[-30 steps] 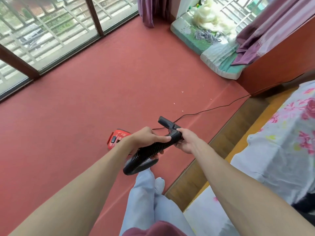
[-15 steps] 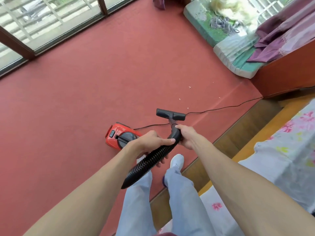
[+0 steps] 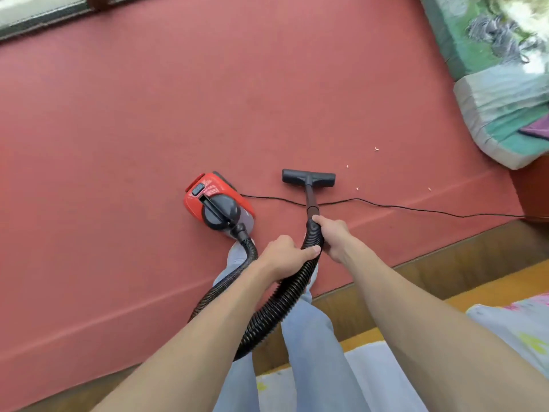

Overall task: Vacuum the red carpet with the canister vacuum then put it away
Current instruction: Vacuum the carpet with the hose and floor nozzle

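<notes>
The canister vacuum (image 3: 218, 203) is sitting on the carpet (image 3: 118, 129), with the floor nozzle (image 3: 308, 177) lying just to its right and slightly farther from the person. The wand (image 3: 311, 197) is running back from the nozzle, crossing over the power cord (image 3: 416, 208), which is trailing off to the right. The hose (image 3: 276, 307) is looping from the canister's near end toward the person and up to the wand. The left hand (image 3: 285, 254) is sitting on the hose beside the right hand (image 3: 334, 237). Small scraps (image 3: 376, 148) are lying right of the nozzle. Folded bedding (image 3: 502, 114) is lying at the far right.
</notes>
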Demonstrator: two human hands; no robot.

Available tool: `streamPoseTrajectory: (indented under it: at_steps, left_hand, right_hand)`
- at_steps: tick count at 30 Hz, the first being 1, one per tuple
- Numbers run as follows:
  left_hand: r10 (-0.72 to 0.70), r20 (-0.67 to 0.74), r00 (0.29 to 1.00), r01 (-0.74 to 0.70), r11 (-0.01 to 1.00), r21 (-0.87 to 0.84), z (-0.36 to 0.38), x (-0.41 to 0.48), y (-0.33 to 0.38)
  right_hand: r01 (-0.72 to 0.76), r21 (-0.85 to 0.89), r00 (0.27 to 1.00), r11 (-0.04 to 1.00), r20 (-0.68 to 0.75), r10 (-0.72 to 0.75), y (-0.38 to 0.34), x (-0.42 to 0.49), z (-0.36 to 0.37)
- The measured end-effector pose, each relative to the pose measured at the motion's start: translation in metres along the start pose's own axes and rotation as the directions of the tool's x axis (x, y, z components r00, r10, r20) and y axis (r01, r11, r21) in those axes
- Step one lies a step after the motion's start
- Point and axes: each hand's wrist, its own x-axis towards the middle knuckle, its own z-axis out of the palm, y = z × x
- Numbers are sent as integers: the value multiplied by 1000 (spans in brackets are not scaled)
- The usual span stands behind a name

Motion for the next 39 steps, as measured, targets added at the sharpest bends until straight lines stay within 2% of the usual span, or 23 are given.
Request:
streamPoseTrajectory:
  at_steps: [3, 5, 8, 13, 17, 19, 23, 26, 29, 35, 39]
  left_hand:
    - [-53, 58, 997, 56, 998, -43, 17, 2, -12]
    - [-90, 123, 988, 105, 987, -124, 26, -1, -20]
    - [-91, 191, 977, 121, 981, -150, 32, -7, -32]
    - [-45, 136, 990, 68, 984, -168, 35, 0, -38]
    - [-5, -27, 1000, 1, 988, -155, 35, 27, -48]
    - [8, -65, 998, -18, 988, -156, 37, 33, -54]
    - [-20, 66, 998, 35, 970, -239, 39, 23, -76]
    - [-19, 129, 992, 54, 960, -276, 36, 13, -89]
    - [3, 67, 998, 15, 964, -267, 28, 10, -101]
    - [9, -151, 989, -41, 976, -213, 14, 16, -106]
    - [-2, -153, 988, -33, 973, -230, 9, 14, -106]
  right_hand:
    - [-46, -82, 998, 996, 44, 50, 16, 5, -9]
    - [-66, -147, 997, 987, 38, 73, 29, 5, -16]
    - [-61, -189, 998, 980, 23, 66, 43, 0, -24]
    - [-25, -168, 1000, 986, 5, 27, 41, 6, -19]
    - [34, -118, 999, 992, -21, -37, 28, 18, 0]
    - [44, -127, 999, 991, -13, -46, 26, 21, 5]
    - [-2, -254, 1000, 967, 18, 6, 44, 16, 3]
    - [-24, -278, 996, 960, 76, 47, 58, 14, -4]
    - [-28, -268, 990, 963, 127, 64, 60, 20, 5]
    - [-19, -280, 987, 960, 146, 62, 44, 26, 40]
    - [-10, -270, 985, 963, 165, 56, 38, 18, 41]
